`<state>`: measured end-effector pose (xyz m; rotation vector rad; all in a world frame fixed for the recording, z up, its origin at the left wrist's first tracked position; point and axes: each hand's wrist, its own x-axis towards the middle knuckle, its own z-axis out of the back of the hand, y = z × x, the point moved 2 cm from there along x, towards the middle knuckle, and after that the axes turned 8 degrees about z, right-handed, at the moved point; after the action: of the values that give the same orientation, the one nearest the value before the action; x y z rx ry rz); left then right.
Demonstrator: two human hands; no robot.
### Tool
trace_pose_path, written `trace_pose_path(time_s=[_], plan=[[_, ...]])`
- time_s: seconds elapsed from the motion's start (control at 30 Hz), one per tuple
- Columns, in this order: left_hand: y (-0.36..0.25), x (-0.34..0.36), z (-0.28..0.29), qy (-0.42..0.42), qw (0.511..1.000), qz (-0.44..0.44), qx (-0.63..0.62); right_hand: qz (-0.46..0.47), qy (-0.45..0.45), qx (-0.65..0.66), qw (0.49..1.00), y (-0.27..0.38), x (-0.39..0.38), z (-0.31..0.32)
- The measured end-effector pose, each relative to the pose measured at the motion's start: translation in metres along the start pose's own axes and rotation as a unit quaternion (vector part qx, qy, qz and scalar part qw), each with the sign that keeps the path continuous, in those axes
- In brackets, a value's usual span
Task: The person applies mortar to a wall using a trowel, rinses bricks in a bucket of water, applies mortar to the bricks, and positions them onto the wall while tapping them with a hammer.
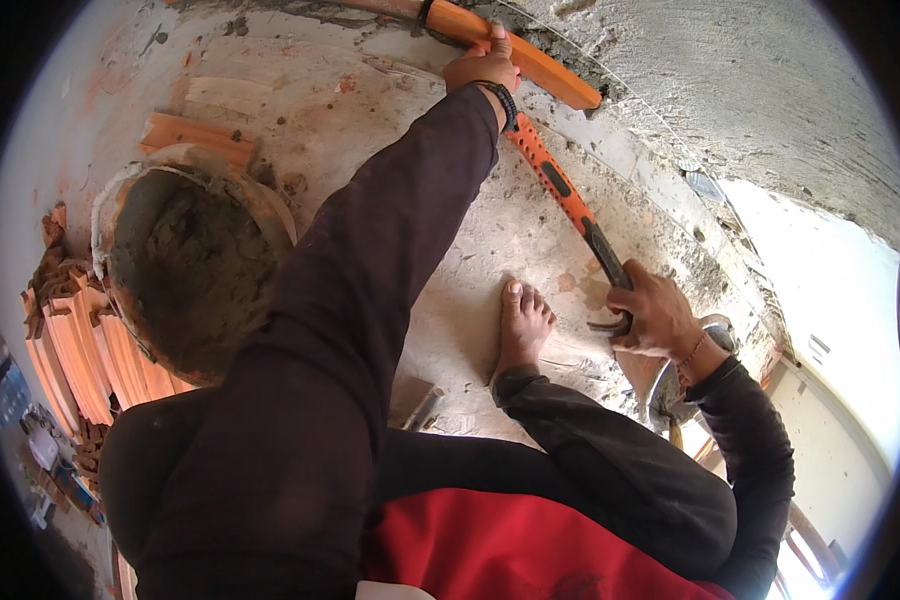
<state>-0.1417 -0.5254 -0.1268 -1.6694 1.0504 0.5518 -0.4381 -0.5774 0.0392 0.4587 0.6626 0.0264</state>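
Note:
Along the far base of the wall lies a long orange clay tile piece (548,72), bedded against grey mortar. My left hand (482,66) grips its near side, the thumb laid over the top and the other fingers partly hidden. In my right hand (658,315) is a hammer (556,185), held close to its head, with the curved claw showing beside the fingers. Its orange and black handle slants up to the left, and the handle's end reaches close to my left wrist, just below the tile.
A bucket of grey mortar (105,225) stands at left, with a loose orange tile (198,140) behind it and stacked tiles (95,345) beside it. A string (660,118) runs along the rough wall (760,110). A trowel (672,400) lies near my right forearm; my bare foot (523,325) rests mid-floor.

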Motion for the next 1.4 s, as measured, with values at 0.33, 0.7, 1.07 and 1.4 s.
trace_pose_path(time_s=[0.33, 0.7, 1.07, 1.4], plan=[[0.016, 0.027, 0.000, 0.046, 0.997, -0.027, -0.048, -0.056, -0.043, 0.008, 0.997, -0.009, 0.005, 0.012], [0.016, 0.034, -0.001, 0.079, 0.990, 0.010, -0.119, -0.075, -0.061, -0.009, 0.995, -0.009, 0.003, 0.010], [0.010, 0.029, -0.004, 0.067, 0.995, 0.027, -0.076, -0.074, -0.058, 0.014, 0.995, 0.002, 0.003, 0.007], [0.014, 0.036, -0.003, 0.053, 0.992, 0.011, -0.112, -0.061, -0.062, -0.009, 0.996, -0.002, 0.009, 0.019]])
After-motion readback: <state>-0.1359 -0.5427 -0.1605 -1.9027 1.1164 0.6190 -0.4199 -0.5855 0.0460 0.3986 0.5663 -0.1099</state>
